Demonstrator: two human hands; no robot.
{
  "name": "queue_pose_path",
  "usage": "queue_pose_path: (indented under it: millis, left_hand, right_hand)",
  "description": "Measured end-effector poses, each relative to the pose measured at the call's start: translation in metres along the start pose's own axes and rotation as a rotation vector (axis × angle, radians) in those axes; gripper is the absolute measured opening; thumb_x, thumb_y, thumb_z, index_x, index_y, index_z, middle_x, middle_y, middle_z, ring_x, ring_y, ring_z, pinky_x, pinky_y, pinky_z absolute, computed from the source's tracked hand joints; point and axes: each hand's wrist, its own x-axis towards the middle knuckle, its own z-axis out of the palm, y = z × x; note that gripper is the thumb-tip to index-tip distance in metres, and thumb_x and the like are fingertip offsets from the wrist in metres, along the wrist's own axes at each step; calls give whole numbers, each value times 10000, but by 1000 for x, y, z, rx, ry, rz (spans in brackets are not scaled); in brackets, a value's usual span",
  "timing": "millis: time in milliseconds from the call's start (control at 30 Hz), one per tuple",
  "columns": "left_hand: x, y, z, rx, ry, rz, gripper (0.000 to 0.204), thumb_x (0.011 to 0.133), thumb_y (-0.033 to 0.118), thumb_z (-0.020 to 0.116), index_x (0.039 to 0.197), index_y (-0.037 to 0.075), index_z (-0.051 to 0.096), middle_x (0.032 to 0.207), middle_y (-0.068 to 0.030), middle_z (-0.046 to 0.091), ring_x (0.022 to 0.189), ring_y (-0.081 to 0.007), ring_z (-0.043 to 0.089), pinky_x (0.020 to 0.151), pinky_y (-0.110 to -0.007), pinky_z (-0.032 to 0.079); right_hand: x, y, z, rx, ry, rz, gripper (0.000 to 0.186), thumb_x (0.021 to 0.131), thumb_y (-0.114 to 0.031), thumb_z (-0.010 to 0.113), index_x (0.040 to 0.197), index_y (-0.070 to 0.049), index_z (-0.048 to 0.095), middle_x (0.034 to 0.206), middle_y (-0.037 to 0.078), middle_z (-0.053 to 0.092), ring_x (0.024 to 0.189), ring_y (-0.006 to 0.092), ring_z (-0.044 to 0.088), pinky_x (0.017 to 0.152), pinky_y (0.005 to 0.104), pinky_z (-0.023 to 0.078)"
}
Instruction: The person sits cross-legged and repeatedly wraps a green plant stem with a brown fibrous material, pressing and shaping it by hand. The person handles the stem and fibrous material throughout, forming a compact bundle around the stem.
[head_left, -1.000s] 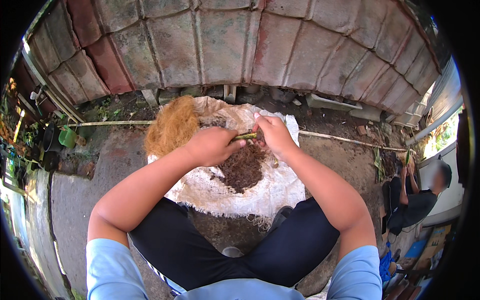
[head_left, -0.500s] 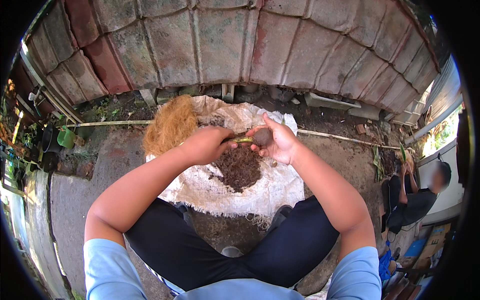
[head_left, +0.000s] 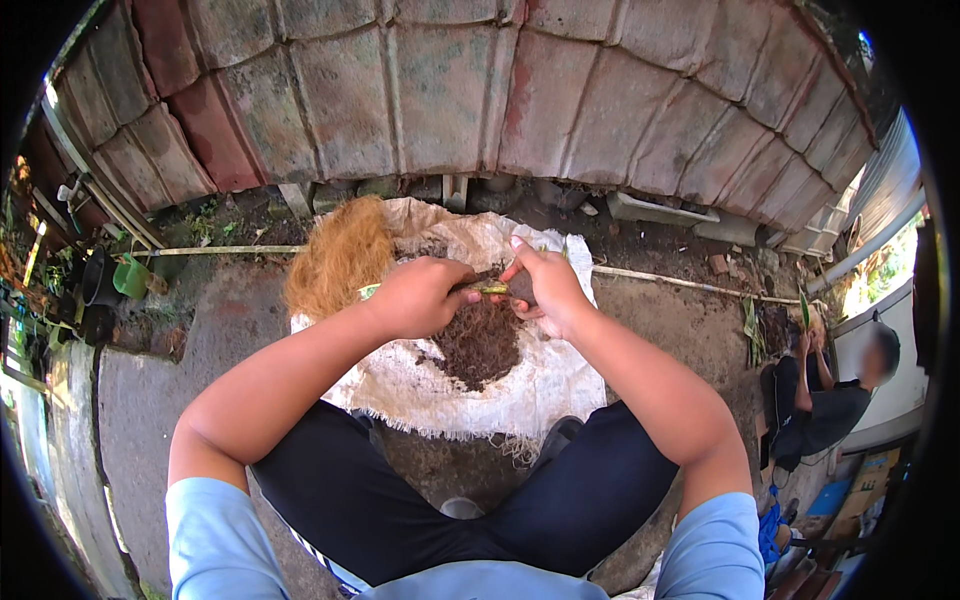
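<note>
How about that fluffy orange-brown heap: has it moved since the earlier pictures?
No: the fluffy orange-brown heap shows no clear shift either way against the pale pole at its left; only the whole view has shifted slightly.

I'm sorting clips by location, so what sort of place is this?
Probably an outdoor yard beside a building: weathered roof tiles rise beyond worn ground, and a white sack lies spread under dark, soil-like material.

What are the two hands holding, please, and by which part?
The left hand pinches a slender yellow-green stem just left of a dark, rounded clump, which the right hand holds from the right.
</note>
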Motion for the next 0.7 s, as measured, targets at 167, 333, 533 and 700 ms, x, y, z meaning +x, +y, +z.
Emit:
queue_pose_path:
  millis: [167, 333, 533, 700]
  left_hand:
    - [3, -9, -6, -79, -50, -15, 339, 947, 348, 685, 1072, 35, 718, 960, -215, 721, 928, -417, 687, 836, -497, 531]
    - [1, -3, -3, -137, -76, -58, 367, 950, 355, 692, 1018, -6, 704, 895, -254, 700, 876, -439, 680, 795, -491, 528]
    - [0, 6, -5, -166, 28, -3, 334, 942, 303, 711, 984, -27, 689, 816, -278, 666, 797, -457, 666, 725, -488, 518]
    - [0, 6, -5, -195, 107, 49, 324, 911, 279, 746, 995, -29, 692, 817, -283, 663, 791, -459, 661, 725, -485, 519]
  right_hand:
    - [4, 2, -9, 50, -183, -113, 432, 1050, -452, 533, 958, -40, 618, 857, 68, 660, 705, 188, 686, 532, 312, 506]
    - [11, 11, -4, -750, 109, -592, 217, 950, -208, 741, 874, -55, 607, 674, 3, 563, 640, 81, 521, 575, 299, 420]
    - [14, 13, 7, -658, 253, -829, 238, 899, -145, 740, 793, -23, 566, 651, 11, 521, 658, 71, 454, 585, 293, 399]
    - [12, 8, 7, -639, 248, -852, 251, 891, -135, 745, 793, -12, 550, 677, 28, 543, 659, 83, 467, 594, 289, 411]
